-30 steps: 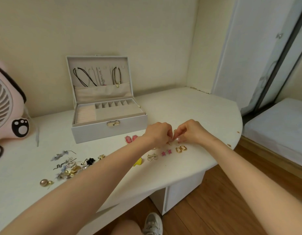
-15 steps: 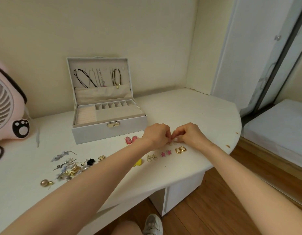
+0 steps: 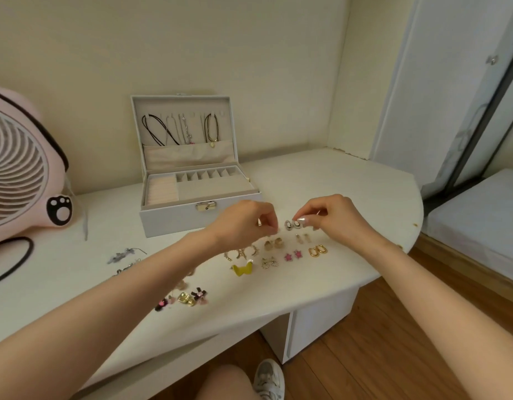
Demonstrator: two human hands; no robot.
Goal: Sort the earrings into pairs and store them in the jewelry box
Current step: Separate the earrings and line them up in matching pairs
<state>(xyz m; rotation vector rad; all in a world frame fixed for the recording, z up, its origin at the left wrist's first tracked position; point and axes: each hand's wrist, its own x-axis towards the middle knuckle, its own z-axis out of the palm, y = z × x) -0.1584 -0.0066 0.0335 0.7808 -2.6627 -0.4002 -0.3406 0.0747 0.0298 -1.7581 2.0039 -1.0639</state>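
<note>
The grey jewelry box point(image 3: 174, 219) stands open at the back of the white desk point(image 3: 321, 180), necklaces hanging in its lid. In front of it, earrings lie in pairs: gold hoops point(image 3: 318, 250), pink stars point(image 3: 292, 255), crystal ones point(image 3: 269, 262), chunky gold ones point(image 3: 274, 243) and a yellow butterfly pair point(image 3: 243, 269). My right hand point(image 3: 333, 220) pinches one of two dark round earrings point(image 3: 292, 224) lying side by side. My left hand point(image 3: 243, 223) hovers just left of them, fingers curled, with nothing visible in them. Unsorted earrings point(image 3: 189, 297) lie by my left forearm.
A pink fan point(image 3: 18, 180) with a black cord point(image 3: 16, 261) fills the desk's left end. Grey leaf earrings point(image 3: 122, 254) and a thin pin point(image 3: 86, 226) lie near it. The desk's curved edge drops to a wood floor point(image 3: 393, 327); a mattress point(image 3: 477, 215) lies at right.
My hands, pressed together a second ago, have drawn apart. The two dark round earrings now show between them, and several more sorted pairs are uncovered.
</note>
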